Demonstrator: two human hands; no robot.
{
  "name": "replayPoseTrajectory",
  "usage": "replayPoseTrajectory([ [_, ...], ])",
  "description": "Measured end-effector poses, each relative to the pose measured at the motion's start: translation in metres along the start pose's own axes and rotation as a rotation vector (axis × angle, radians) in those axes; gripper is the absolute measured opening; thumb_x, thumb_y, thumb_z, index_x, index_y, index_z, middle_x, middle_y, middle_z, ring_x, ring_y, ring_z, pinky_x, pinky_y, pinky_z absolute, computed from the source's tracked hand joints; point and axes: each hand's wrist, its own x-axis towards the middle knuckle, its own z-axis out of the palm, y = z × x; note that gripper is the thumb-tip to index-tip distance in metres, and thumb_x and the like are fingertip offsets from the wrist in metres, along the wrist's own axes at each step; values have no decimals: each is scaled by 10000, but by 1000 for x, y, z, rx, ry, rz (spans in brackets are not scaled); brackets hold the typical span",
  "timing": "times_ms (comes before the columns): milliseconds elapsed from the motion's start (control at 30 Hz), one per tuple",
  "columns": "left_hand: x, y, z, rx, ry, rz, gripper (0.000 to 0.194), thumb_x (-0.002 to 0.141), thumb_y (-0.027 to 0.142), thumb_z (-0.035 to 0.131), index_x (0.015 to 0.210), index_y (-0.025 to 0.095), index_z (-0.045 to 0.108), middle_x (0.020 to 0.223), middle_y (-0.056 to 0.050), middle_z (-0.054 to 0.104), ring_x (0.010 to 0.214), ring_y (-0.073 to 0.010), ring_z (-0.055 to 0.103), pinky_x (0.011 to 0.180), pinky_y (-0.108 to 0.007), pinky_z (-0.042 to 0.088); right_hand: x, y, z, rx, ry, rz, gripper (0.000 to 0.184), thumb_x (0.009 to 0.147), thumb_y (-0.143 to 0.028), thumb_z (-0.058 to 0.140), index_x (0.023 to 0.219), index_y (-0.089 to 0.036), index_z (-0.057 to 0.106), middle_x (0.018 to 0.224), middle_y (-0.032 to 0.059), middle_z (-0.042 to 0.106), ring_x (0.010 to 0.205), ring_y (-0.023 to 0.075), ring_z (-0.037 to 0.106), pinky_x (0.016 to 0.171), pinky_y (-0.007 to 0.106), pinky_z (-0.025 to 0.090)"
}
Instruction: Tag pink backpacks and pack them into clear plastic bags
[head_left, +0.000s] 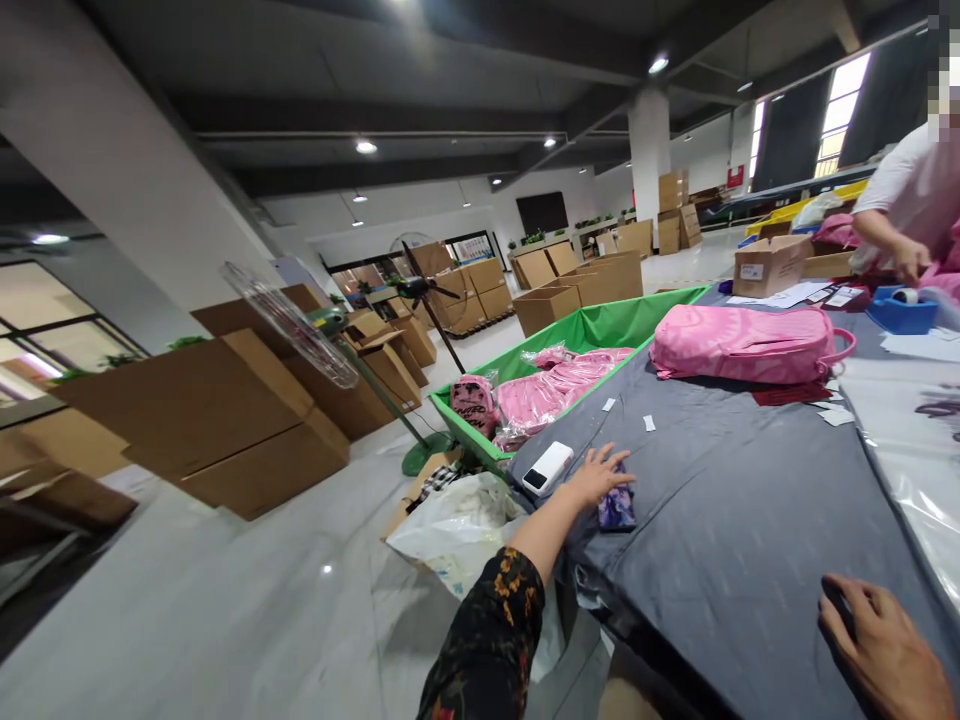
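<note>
My left hand (595,476) reaches over the near-left edge of the table with its fingers spread. Beneath and beside it lies a phone in a purple patterned case (617,512), partly covered by the fingers; whether they press on it I cannot tell. A white power bank (548,468) lies just left of that hand. At the lower right, my right hand (892,645) is curled around a small black object (838,606), mostly hidden by the fingers. Farther up the table a pink backpack (742,345) lies on its side.
The grey cloth-covered table (720,540) adjoins a green-lined bin (600,328) of plastic-wrapped pink bags (540,395). A white plastic bag (457,535) stands by the table's left edge. A co-worker (911,190) handles pink items at the far right, behind a cardboard box (771,267).
</note>
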Motion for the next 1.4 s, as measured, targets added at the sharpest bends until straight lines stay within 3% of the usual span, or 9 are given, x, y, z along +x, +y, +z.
replayPoseTrajectory([
  [133, -7, 5, 6, -5, 117, -234, 674, 904, 187, 530, 1543, 256, 328, 1570, -148, 392, 1453, -321, 329, 1155, -499, 296, 1, 1, 0, 31, -14, 7, 521, 921, -528, 325, 1024, -152, 670, 984, 186, 648, 834, 337, 653, 783, 500, 519],
  [233, -13, 9, 24, -46, 129, -393, 757, 899, 498, 572, 1493, 82, 354, 1429, -273, 506, 1348, -406, 450, 1076, -539, 381, 2, 3, 1, 32, -14, 6, 501, 916, -545, 330, 1021, -178, 656, 984, 163, 648, 829, 331, 662, 781, 498, 524],
  [433, -28, 18, 47, -108, 176, -422, 1014, 696, 517, 784, 1520, 128, 340, 1567, -201, 404, 1422, -378, 382, 1160, -478, 329, 4, 2, -1, 18, 16, -27, 497, 923, -557, 322, 1005, -193, 650, 951, 142, 638, 801, 318, 670, 760, 486, 540],
  [567, -57, 15, 63, -100, 362, -405, 746, 919, 457, 552, 1542, 119, 316, 1564, -160, 426, 1462, -303, 338, 1213, -455, 249, 3, 2, 0, -1, 3, -29, 545, 935, -564, 297, 1017, -164, 659, 962, 160, 644, 805, 324, 670, 763, 490, 534],
  [700, -95, -4, 91, -31, 585, -211, 508, 950, 275, 505, 1445, 167, 477, 1369, -112, 633, 1372, -270, 458, 1193, -490, 271, 0, 4, 2, -9, -13, -31, 578, 949, -563, 279, 1064, -145, 661, 986, 174, 645, 832, 326, 661, 788, 484, 517],
  [833, -114, -16, 107, 33, 567, -114, 473, 954, 212, 490, 1426, 206, 510, 1359, -78, 653, 1380, -268, 453, 1186, -516, 273, -1, 7, 3, -17, -34, -14, 604, 950, -592, 261, 1060, -158, 667, 982, 176, 643, 795, 312, 651, 760, 463, 499],
  [967, -100, -12, 99, -15, 452, -115, 467, 979, 239, 483, 1443, 181, 490, 1420, -92, 613, 1404, -284, 422, 1198, -541, 238, 1, 6, 3, -6, -35, -10, 581, 943, -582, 276, 1055, -168, 668, 980, 176, 645, 795, 304, 648, 738, 451, 499],
  [1267, -6, 6, 66, -106, 406, -77, 524, 983, 390, 532, 1472, 227, 437, 1409, -65, 619, 1384, -235, 450, 1149, -450, 345, 4, -4, -5, -62, -14, -32, 525, 940, -508, 321, 1025, -148, 692, 946, 142, 655, 822, 298, 668, 725, 436, 550],
  [1400, -14, 1, 65, -141, 457, -177, 670, 941, 395, 577, 1531, 192, 335, 1441, -99, 588, 1409, -277, 416, 1154, -489, 326, 3, -8, -6, -76, 27, -63, 564, 967, -495, 284, 1024, -117, 699, 935, 147, 653, 809, 295, 673, 722, 439, 562],
])
